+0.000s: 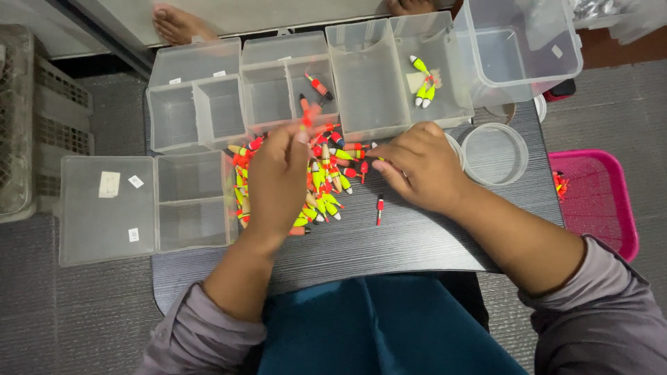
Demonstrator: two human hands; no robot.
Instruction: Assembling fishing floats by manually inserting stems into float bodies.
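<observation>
A pile of small fishing floats (326, 177), yellow-green and orange-red, lies on a dark table (417, 243). My left hand (278, 180) rests over the pile's left side and pinches one orange float (306, 118) at its fingertips, raised toward the clear compartment boxes. My right hand (420, 167) lies at the pile's right edge, fingers curled onto the floats; whether it holds one is hidden. A single red float (379, 208) lies apart in front of the pile. One clear box (288, 90) holds an orange float (319, 85); another clear box (431, 69) holds a few yellow-green floats (422, 82).
Empty clear compartment boxes (194, 97) line the table's far and left sides, one with an open lid (104, 208). A round clear dish (495, 153) sits to the right, a large clear tub (521, 48) behind it. A pink basket (597, 201) stands on the floor at right. Another person's bare foot (177, 24) shows at the top.
</observation>
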